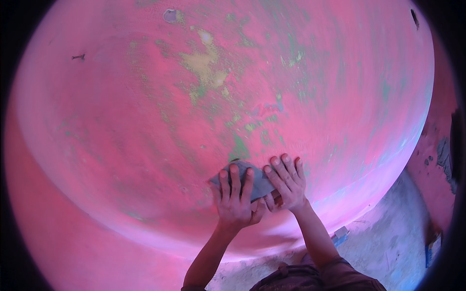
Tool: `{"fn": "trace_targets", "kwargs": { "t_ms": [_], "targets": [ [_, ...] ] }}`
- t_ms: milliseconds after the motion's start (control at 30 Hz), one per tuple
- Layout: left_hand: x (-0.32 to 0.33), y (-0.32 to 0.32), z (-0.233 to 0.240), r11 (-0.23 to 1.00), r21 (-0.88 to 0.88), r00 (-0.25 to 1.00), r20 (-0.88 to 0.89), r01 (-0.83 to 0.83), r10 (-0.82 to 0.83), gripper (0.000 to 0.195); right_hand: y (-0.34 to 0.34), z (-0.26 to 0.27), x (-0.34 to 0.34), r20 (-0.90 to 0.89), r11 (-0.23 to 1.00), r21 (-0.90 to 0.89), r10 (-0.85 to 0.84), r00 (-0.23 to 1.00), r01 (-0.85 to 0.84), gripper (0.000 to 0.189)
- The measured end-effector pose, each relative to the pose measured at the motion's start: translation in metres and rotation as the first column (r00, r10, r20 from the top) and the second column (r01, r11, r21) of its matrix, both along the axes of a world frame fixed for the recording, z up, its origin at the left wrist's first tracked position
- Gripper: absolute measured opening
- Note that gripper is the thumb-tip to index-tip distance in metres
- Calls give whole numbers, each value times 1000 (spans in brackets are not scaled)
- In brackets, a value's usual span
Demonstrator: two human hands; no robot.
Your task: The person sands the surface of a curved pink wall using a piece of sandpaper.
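A large rounded pink surface (164,109) with green and yellowish worn patches fills most of the view. A grey sheet that looks like sandpaper (262,183) lies against its lower middle. My left hand (235,200) presses flat on the sheet's left part, fingers spread and pointing up the surface. At the sheet's right edge is my right hand (287,182), its fingertips on the pink surface and its lower part by a dark reddish edge under the sheet. What that edge belongs to, I cannot tell.
Below the curved rim lies a grey floor (386,225). A small blue and white item (340,234) sits there near my right forearm, and a blue box-like item (433,251) stands at the far right. A pale round spot (170,15) marks the surface's upper part.
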State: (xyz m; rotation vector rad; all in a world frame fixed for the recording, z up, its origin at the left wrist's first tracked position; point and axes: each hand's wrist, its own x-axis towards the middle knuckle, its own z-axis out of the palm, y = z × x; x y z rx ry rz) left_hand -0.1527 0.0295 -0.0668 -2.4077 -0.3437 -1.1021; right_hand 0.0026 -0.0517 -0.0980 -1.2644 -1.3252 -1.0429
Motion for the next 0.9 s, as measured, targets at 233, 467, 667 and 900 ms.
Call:
{"fn": "trace_targets", "kwargs": {
  "t_ms": [233,467,667,900],
  "targets": [
    [3,-7,-4,987,-131,996,-26,-89,86,80,9,-24,-5,-147,990,136,-7,989,27,58],
    [12,-40,18,943,-324,997,-5,-72,75,79,11,-46,-7,-186,988,131,-55,981,80,57],
    [27,-34,-13,895,-435,975,223,98,2,78,14,-45,-3,-163,983,153,-79,983,105,53],
    [42,-3,13,945,-213,931,219,-247,293,76,10,-61,6,-132,992,118,-27,991,42,48]
  ]
}}
